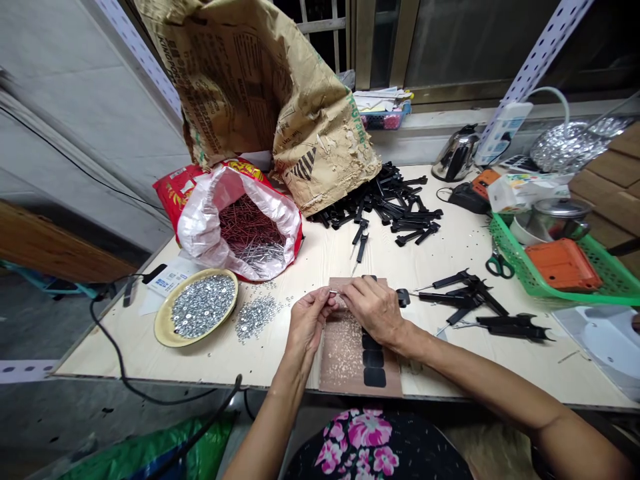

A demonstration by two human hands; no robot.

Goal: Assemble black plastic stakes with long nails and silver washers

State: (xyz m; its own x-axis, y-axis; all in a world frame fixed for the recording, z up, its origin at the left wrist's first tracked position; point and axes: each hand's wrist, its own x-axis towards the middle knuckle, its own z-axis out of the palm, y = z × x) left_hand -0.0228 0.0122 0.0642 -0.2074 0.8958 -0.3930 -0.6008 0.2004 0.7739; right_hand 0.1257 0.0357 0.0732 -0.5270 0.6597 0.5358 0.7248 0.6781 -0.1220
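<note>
My left hand (311,319) is closed in a pinch on a thin metal piece (334,291), of which only a short bit shows. Right against it, my right hand (374,308) has its fingers bent together, and what they hold is hidden. Both hands are over a brown board (345,363) with pale crumbs on it and a row of black rounded squares (374,359) along its right side. Left of my left hand lie loose small metal washers (256,316), beside a yellow dish (165,327) full of more.
A red-and-white sack (193,230) of rods stands behind the dish. Behind it is a large brown paper bag (325,153). Black plastic parts (400,207) lie in a heap, and several with metal rods (465,293) lie right. Scissors (500,265) rest by a green basket (545,291).
</note>
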